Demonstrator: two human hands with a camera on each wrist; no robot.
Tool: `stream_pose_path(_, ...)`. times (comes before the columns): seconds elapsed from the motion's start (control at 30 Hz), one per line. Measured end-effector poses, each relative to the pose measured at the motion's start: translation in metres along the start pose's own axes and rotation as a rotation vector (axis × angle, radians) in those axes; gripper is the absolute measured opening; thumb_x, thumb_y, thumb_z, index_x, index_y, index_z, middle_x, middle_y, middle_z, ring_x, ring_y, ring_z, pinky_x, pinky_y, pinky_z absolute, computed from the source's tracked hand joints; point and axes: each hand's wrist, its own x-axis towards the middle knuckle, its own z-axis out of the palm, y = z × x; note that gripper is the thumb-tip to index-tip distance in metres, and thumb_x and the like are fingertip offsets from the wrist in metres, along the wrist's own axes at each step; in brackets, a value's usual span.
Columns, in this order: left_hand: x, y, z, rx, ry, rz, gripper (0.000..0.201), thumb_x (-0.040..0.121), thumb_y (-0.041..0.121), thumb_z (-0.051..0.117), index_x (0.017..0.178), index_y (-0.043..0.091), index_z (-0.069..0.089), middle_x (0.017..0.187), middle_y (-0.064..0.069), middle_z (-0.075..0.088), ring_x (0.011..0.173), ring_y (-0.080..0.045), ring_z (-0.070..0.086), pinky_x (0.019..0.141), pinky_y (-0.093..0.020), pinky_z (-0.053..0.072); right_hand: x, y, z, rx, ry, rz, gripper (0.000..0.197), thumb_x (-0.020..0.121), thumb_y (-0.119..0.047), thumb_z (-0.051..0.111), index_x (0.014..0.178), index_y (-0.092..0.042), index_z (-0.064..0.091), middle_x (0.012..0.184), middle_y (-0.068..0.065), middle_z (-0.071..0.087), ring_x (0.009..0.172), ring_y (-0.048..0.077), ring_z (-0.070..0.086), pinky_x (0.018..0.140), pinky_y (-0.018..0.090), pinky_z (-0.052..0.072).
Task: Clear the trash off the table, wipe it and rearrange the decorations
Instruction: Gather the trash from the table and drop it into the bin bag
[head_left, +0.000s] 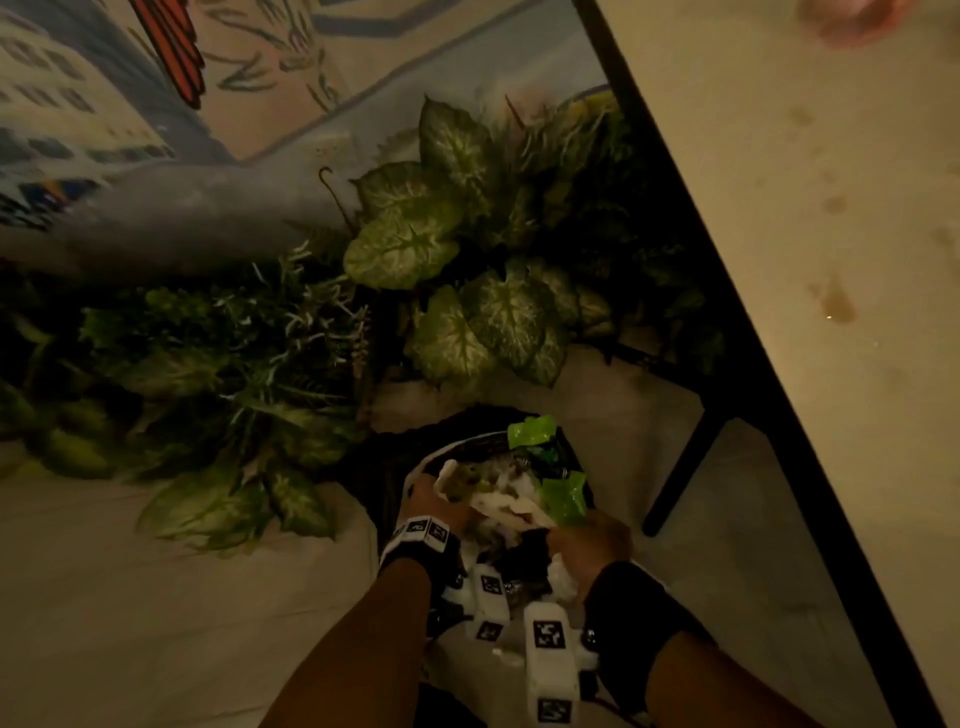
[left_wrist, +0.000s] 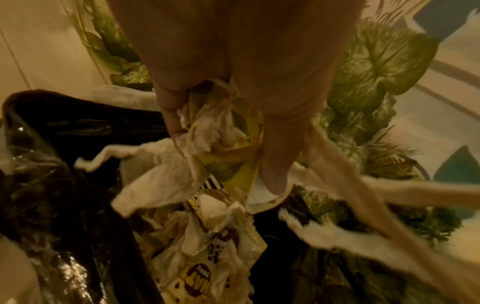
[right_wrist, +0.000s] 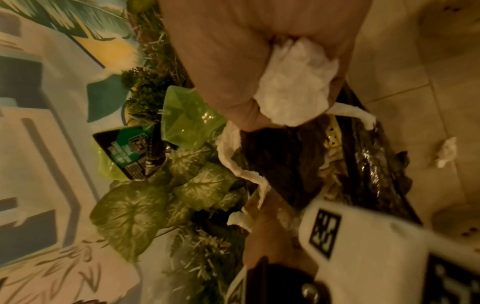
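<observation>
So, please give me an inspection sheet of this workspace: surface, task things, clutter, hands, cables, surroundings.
Surface: table top shows brown stains and spots.
Job's things: black trash bag on the floor, holding crumpled paper and wrappers and green plastic.
Clutter: one tissue scrap on the floor tiles beside the bag.
Hands: left hand grips paper trash over the bag; right hand grips a white tissue wad.
Cables: nothing seen.
Surroundings: leafy plants, painted wall, black table leg.
</observation>
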Motion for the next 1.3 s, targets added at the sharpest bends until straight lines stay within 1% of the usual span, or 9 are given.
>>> stream_pose_path(0.17, 0.013, -0.020, 0.003, -0.015, 0.009, -0.037, 0.082, 0.070, 0.031, 0.081, 0.138, 0.013, 0.037, 0.129, -0.012, 0.055, 0.113, -0.031, 0.057, 0.091, -0.035, 0.048, 0.024, 0.010, 0.003, -0.145, -0.001, 0.017, 0.031, 0.080, -0.004, 0.064, 0.111, -0.001, 0.064, 0.087, 0.004, 0.055, 0.079, 0.017, 0.050, 0.069, 0.023, 0.038)
stream_pose_path(0.3, 0.014, -0.030, -0.014, -0.084, 0.001, -0.113, 0.076, 0.083, 0.036, 0.069, 0.144, 0.013, 0.030, 0.138, -0.014, 0.047, 0.116, -0.036, 0.053, 0.077, -0.033, 0.044, 0.039, 0.008, 0.014, -0.240, -0.032, 0.023, 0.033, 0.081, -0.010, 0.063, 0.113, -0.003, 0.063, 0.104, 0.012, 0.066, 0.084, 0.019, 0.055, 0.071, 0.023, 0.039)
stream_pose_path(0.4, 0.021, -0.041, -0.029, -0.110, 0.098, -0.105, 0.069, 0.082, 0.034, 0.070, 0.138, 0.008, 0.039, 0.134, -0.016, 0.050, 0.116, -0.037, 0.052, 0.085, -0.038, 0.047, 0.047, 0.000, 0.020, -0.265, -0.056, 0.030, 0.035, 0.083, -0.013, 0.062, 0.117, -0.003, 0.062, 0.118, 0.015, 0.064, 0.092, 0.022, 0.059, 0.072, 0.025, 0.041)
stream_pose_path(0.53, 0.023, -0.045, -0.050, -0.178, 0.098, -0.103, 0.054, 0.084, 0.024, 0.069, 0.130, 0.006, 0.046, 0.109, -0.013, 0.058, 0.105, -0.034, 0.056, 0.094, -0.048, 0.049, 0.052, -0.013, 0.019, -0.252, -0.154, 0.074, 0.049, 0.077, -0.022, 0.076, 0.119, -0.001, 0.061, 0.109, 0.016, 0.064, 0.096, 0.032, 0.062, 0.080, 0.035, 0.053)
stream_pose_path(0.6, 0.018, -0.041, -0.061, -0.281, 0.136, -0.096, 0.053, 0.083, 0.018, 0.071, 0.128, 0.003, 0.046, 0.089, -0.007, 0.056, 0.099, -0.033, 0.057, 0.093, -0.048, 0.050, 0.053, -0.019, 0.015, -0.294, -0.183, -0.004, 0.067, 0.075, -0.024, 0.078, 0.133, -0.007, 0.049, 0.130, 0.014, 0.056, 0.113, 0.033, 0.057, 0.089, 0.034, 0.050)
stream_pose_path(0.73, 0.001, -0.030, -0.076, -0.362, 0.139, -0.089, 0.047, 0.083, 0.016, 0.071, 0.124, 0.006, 0.051, 0.113, -0.017, 0.059, 0.099, -0.032, 0.057, 0.081, -0.043, 0.051, 0.036, -0.031, 0.004, -0.421, -0.159, -0.132, 0.058, 0.088, -0.027, 0.061, 0.141, -0.016, 0.040, 0.144, 0.008, 0.044, 0.126, 0.032, 0.046, 0.101, 0.033, 0.042)
stream_pose_path(1.0, -0.071, 0.011, -0.105, -0.343, 0.160, -0.030, 0.031, 0.080, 0.019, 0.074, 0.106, 0.008, 0.061, 0.111, -0.017, 0.063, 0.098, -0.035, 0.061, 0.071, -0.037, 0.053, -0.062, -0.053, -0.016, -0.464, -0.205, -0.208, 0.032, 0.091, -0.015, 0.053, 0.121, -0.005, 0.057, 0.128, 0.016, 0.056, 0.115, 0.034, 0.054, 0.095, 0.034, 0.045)
stream_pose_path(1.13, -0.118, 0.064, -0.125, -0.322, 0.144, 0.085, 0.031, 0.083, 0.018, 0.070, 0.110, 0.005, 0.063, 0.103, -0.017, 0.065, 0.091, -0.030, 0.062, 0.073, -0.037, 0.054, -0.136, -0.072, -0.034, -0.389, -0.302, -0.291, 0.008, 0.085, -0.026, 0.058, 0.088, -0.025, 0.065, 0.106, 0.005, 0.065, 0.094, 0.024, 0.061, 0.087, 0.035, 0.052)
stream_pose_path(1.3, -0.190, 0.152, -0.135, -0.199, 0.135, 0.361, 0.004, 0.081, 0.020, 0.070, 0.083, 0.018, 0.067, 0.092, -0.013, 0.070, 0.087, -0.030, 0.067, 0.082, -0.049, 0.056, -0.226, -0.106, -0.093, -0.385, -0.420, -0.548, 0.017, 0.088, -0.024, 0.055, 0.100, -0.022, 0.067, 0.102, 0.000, 0.067, 0.096, 0.020, 0.062, 0.090, 0.036, 0.052)
